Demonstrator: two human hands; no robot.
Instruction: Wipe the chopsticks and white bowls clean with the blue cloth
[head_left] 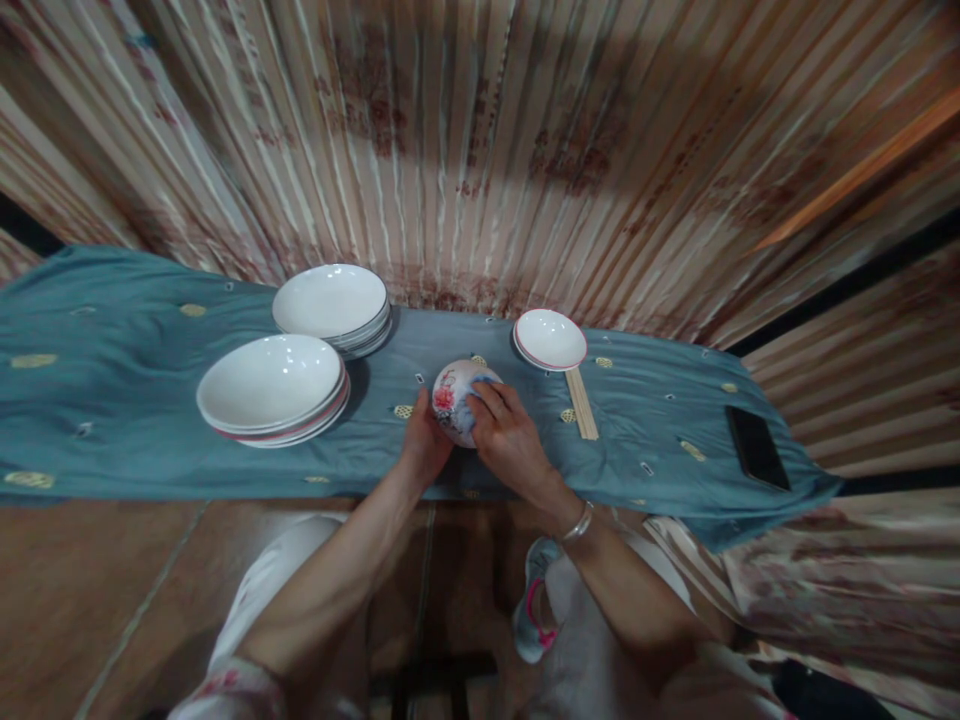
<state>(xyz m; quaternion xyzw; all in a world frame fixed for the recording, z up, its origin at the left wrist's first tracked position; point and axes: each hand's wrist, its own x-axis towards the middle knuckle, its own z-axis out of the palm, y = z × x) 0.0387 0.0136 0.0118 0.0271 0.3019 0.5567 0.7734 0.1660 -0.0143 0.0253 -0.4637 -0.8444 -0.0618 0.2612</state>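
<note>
A white bowl [454, 385] with pink and red flowers is held in front of me, its decorated outer side turned up. My left hand [427, 440] grips it from the left; some of its fingers are hidden behind the bowl. Over the bowl's right side, my right hand [506, 430] presses a small piece of blue cloth [480, 385] against the surface with curled fingers. The cloth is mostly covered by that hand. Nearest beyond them on the right is a small stack of white saucers [551, 340] with red rims.
Two stacks of white dishes stand left, one nearer [270, 385] and one farther back [330, 300]. Wooden chopsticks [582, 405] lie beside the saucers. A black phone [756, 447] rests at the right end of the teal tablecloth [135, 400]. Patterned curtains [480, 150] hang behind.
</note>
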